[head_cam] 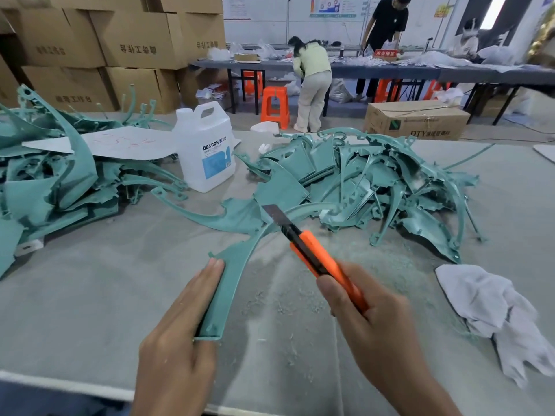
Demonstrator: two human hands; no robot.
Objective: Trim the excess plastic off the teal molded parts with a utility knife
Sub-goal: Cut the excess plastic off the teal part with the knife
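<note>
Pinching the near end of a curved teal part (232, 265) in the left grip (180, 325), fingers lying straight along its left edge, thumb hidden. Clenching an orange knife (318, 256) in the right grip (369, 319), blade (274, 214) extended and crossing the part's far stretch, contact unclear. Reaching with the part's far end toward a pile (375, 181) of teal pieces on the grey tabletop (90, 295). Lying nearby: shavings (300, 295), a white cloth (492, 310) at right, a white jug (204, 145) and another heap (51, 175) at left.

Near table (90, 301) lies open; left pile (45, 181), jug (204, 151) and right pile (375, 181) crowd farther back.
</note>
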